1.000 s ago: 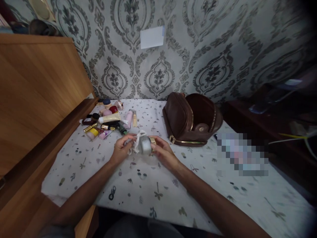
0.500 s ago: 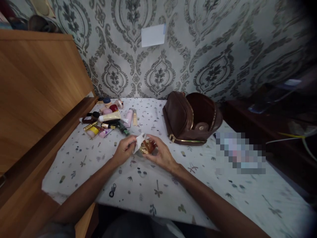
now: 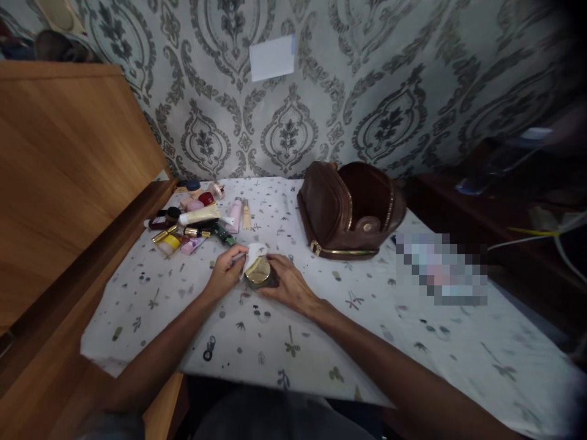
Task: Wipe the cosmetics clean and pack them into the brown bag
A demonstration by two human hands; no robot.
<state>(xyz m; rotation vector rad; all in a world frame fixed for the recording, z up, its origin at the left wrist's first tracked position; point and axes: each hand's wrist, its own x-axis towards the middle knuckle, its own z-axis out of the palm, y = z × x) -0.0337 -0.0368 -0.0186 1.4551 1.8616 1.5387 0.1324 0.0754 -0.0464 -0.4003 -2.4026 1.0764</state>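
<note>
My left hand (image 3: pixel 227 269) pinches a white tissue (image 3: pixel 255 251), which lies against the upper left side of a round jar with a gold lid (image 3: pixel 258 271). Around the right side of this jar are the fingers of my right hand (image 3: pixel 290 283). The jar is tilted, its shiny lid facing up toward me, over the middle of the patterned tablecloth (image 3: pixel 243 342). Behind my left hand lies a group of cosmetics, among them a cream tube (image 3: pixel 200 216) and a pink tube (image 3: pixel 235 215).
An open brown bag (image 3: pixel 325 208) stands behind and right of my hands. To its right lies a pixelated item (image 3: pixel 440 269). A wooden panel (image 3: pixel 68 171) borders the left side, and a patterned wall with a white card (image 3: pixel 272 58) rises behind.
The jar has turned so that its gold lid shows more fully. The tissue has shifted to the lid's upper edge. The whole view has moved slightly.
</note>
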